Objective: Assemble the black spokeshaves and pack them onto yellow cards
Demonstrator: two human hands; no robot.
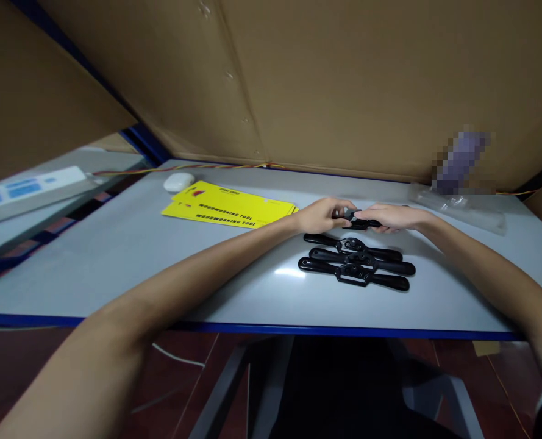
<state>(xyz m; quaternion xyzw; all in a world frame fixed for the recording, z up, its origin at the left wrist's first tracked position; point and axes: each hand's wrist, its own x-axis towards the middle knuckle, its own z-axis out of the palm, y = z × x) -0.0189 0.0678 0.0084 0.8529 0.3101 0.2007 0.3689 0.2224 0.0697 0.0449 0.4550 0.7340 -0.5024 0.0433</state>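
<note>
Both my hands are closed around a black spokeshave (358, 224) near the back of the table, just above or on its surface. My left hand (320, 214) grips its left end, and my right hand (392, 217) holds the right end, with fingertips at the metal middle. Most of the handles are hidden by my fingers. Directly in front lie three more black spokeshaves, stacked close in a row: a far one (352, 244), a middle one (389, 266) and a near one (353, 274). All three point roughly left to right.
Yellow cards (229, 202) printed "WOODWORKING TOOL" overlap left of my hands, beside a small white rounded case (179, 182). Clear plastic wrapping (476, 216) lies back right, near a blurred purple item (460, 163). A power strip (33, 186) sits far left. Cardboard (344, 85) walls the back.
</note>
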